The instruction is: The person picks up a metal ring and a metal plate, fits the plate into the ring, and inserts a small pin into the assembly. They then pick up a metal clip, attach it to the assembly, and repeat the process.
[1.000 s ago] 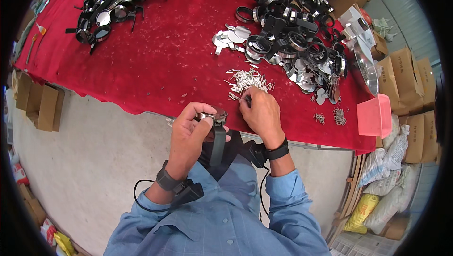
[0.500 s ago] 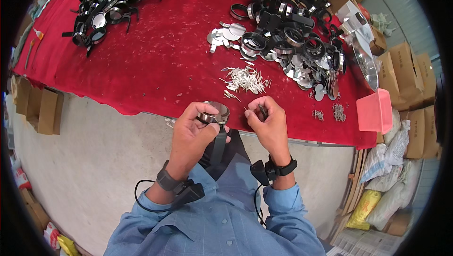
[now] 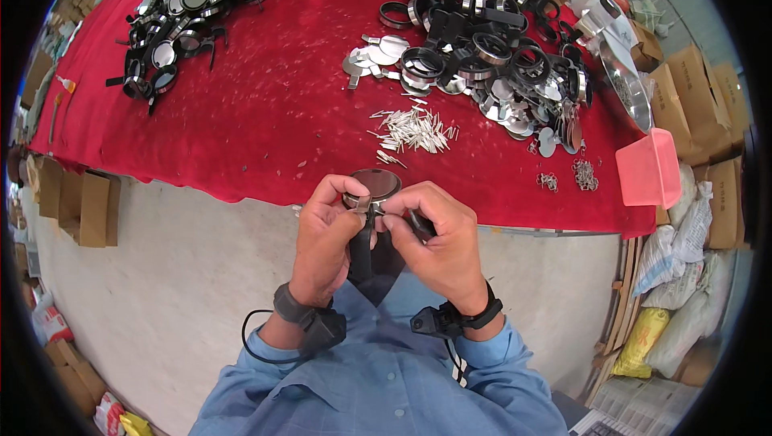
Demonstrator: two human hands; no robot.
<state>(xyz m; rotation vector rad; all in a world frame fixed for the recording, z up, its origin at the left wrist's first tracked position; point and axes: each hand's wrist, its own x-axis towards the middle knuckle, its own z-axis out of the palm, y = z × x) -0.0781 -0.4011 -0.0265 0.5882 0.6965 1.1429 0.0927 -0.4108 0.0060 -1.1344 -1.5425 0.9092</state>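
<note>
Firstly, at the far left, a small bottle (image 3: 67, 84) of white and orange lies on the red cloth (image 3: 265, 122), and below, on the floor, there stands an open carton (image 3: 96, 209). Next, at the back of the table, is the left heap (image 3: 177, 14), made of black and silver rings, of which many carry round discs.

Before the table edge, the left hand (image 3: 320, 235) is closed around one ring (image 3: 375, 184), which is in front of the person's body, near the front edge of the cloth. The thumb and the fingers pinch it at its left side; its glossy round face is turned upward, and a dark handle (image 3: 361, 252) hangs down from it. Beyond it lie silver plates (image 3: 378, 51) and, nearer, a loose scatter of thin pins (image 3: 416, 130).

The right hand (image 3: 442, 235) is narrow: its fingertips meet at the right side of the same ring, and its curled fingers keep a dark object (image 3: 420, 225), whose kind I cannot tell. Farther back rises the right heap (image 3: 490, 46), also of rings. Then come two little piles of wire clips (image 3: 585, 175), a metal bowl (image 3: 635, 98), a pink tub (image 3: 648, 169) and, last, brown boxes (image 3: 701, 102)
</note>
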